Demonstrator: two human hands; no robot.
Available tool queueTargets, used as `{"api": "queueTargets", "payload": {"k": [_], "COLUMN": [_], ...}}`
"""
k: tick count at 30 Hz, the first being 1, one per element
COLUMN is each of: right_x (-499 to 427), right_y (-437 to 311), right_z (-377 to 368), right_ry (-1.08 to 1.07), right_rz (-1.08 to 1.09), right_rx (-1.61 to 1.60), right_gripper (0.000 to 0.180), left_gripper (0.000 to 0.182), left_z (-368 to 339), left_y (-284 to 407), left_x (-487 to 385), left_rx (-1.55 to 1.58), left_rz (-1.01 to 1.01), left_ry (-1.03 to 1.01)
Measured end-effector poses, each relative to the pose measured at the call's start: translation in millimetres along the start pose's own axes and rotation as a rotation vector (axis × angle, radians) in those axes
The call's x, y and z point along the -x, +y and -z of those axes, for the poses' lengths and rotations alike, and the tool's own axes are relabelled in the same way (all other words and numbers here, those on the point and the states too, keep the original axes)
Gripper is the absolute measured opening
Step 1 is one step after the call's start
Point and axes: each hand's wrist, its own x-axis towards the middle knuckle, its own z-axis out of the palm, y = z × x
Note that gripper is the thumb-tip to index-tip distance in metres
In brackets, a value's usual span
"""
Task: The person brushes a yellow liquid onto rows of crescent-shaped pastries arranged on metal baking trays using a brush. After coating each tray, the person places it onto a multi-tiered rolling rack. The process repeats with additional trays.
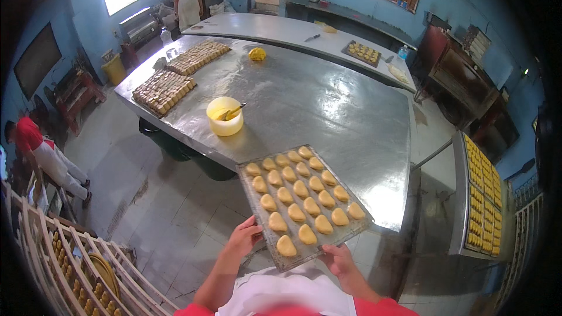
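Note:
Both my hands hold a worn metal baking tray [287,238] loaded with rows of pale, folded dough pieces [300,188]. My left hand [244,235] grips its left edge, thumb on top. At the near right edge, my right hand [338,259] has its thumb over the rim; the fingers underneath are hidden. The far part of the tray overlaps the near edge of a metal-topped table [298,109] in view; whether it touches the table I cannot tell. Beyond it stands a pale yellow tub [225,127] with a brush [230,113] and yellow contents inside.
Small baked-looking pieces [164,90] cover two trays at the table's left, near a yellow dough lump [257,54]. Filled trays sit on a metal stand [483,197] at right. A slatted rack [88,267] is at lower left. Two people [189,4] [48,158] stand farther off.

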Motion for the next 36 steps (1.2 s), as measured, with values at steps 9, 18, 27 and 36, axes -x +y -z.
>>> {"api": "queueTargets", "payload": {"k": [9,18,27,36], "right_x": [-61,-139,-185,-277], "right_y": [60,74,12,-24], "right_z": [34,-3,-100,-277], "right_ry": [0.102,-0.009,-0.027,-0.364], "right_rz": [-0.001,-0.186,-0.041,0.829], "right_rx": [-0.184,0.171,1.128,1.510], "right_gripper": [0.032,0.027,0.039,0.067], "left_gripper": [0.040,0.106,0.080,0.060], "left_z": [81,129,176,130], "left_y": [63,244,292,243], "left_x": [-111,-237,-311,-200], "left_rx": [-0.146,0.062,0.044,0.179], "left_rz": [-0.106,-0.100,0.046,-0.187], "left_ry": [0.211,0.811,0.415,0.064]}}
